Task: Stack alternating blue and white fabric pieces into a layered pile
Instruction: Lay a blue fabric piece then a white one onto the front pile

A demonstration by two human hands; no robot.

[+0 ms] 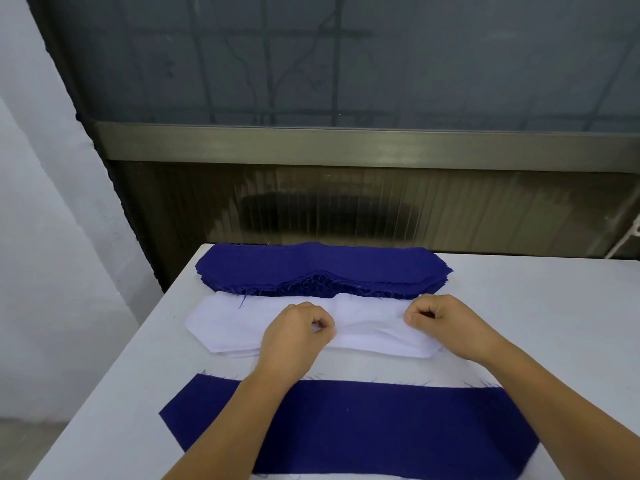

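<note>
Both hands are working at the white stack [311, 327], which lies across the middle of the table [554, 306], just in front of the blue stack [322, 268] at the far edge. The left hand [298, 336] has its fingers curled and pinches the top white layer near the stack's middle, while the right hand [446, 323] pinches the same layer toward its right end; the fabric between them is lifted into a soft ridge. Nearest the person lies the layered pile [363, 427], with a blue piece on top and a white edge showing along its far side, so the step in hand looks to be taking one white piece to lay over that blue. To do it well, the person should make sure only a single layer is caught: the thin white sheets likely cling together, and rolling the edge between thumb and finger would help separate one. Lifting with both hands level and well apart should keep the long piece from sagging or folding. It should then be lowered so its angled ends and long edges match the blue piece beneath, and smoothed outward from the centre. Dragging it across the frayed blue edges [311, 377] may shift the pile or pick up loose threads.
</note>
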